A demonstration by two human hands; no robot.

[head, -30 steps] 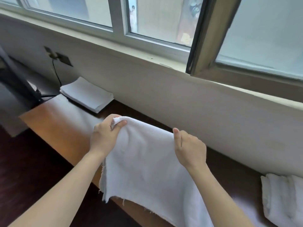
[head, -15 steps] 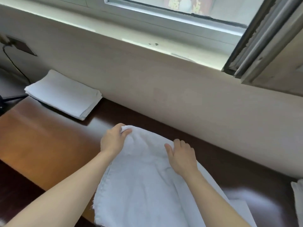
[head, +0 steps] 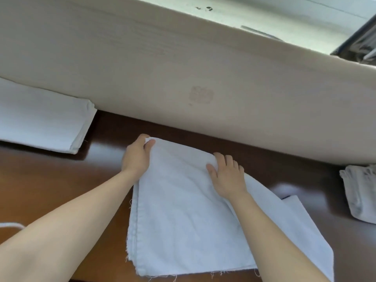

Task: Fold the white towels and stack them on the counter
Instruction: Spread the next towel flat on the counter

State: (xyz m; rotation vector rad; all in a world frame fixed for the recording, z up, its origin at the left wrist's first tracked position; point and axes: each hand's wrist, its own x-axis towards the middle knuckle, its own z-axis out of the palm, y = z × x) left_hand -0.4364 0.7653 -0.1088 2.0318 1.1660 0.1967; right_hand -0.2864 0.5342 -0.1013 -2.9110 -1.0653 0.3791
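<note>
A glossy, dark reddish-brown wooden surface (head: 50, 180) runs along a plain beige wall (head: 162, 64). The wall bears a faint square mark (head: 201, 95). A pale window sill (head: 264, 15) tops the wall, and a dark window frame (head: 358, 43) shows at the upper right. At the far left, a neat stack of folded white towels (head: 40, 119) lies on the surface against the wall. At the right edge sits a crumpled heap of white towels (head: 360, 192), well apart from the stack.

Between them, in the middle of the surface, a white towel (head: 179, 210) lies flat in doubled layers, with frayed threads along its near and left edges. More white cloth (head: 301, 224) spreads out to the right beneath the right forearm; whether it is the same towel cannot be told.

The left hand (head: 136, 157) pinches the towel's far left corner, its thumb on top and its fingers curled beneath the cloth. The right hand (head: 227, 176) rests palm down on the far right corner. Its fingers are fairly straight and slightly spread, reaching the far edge, and its thumb lies out to the side on top of the cloth
</note>
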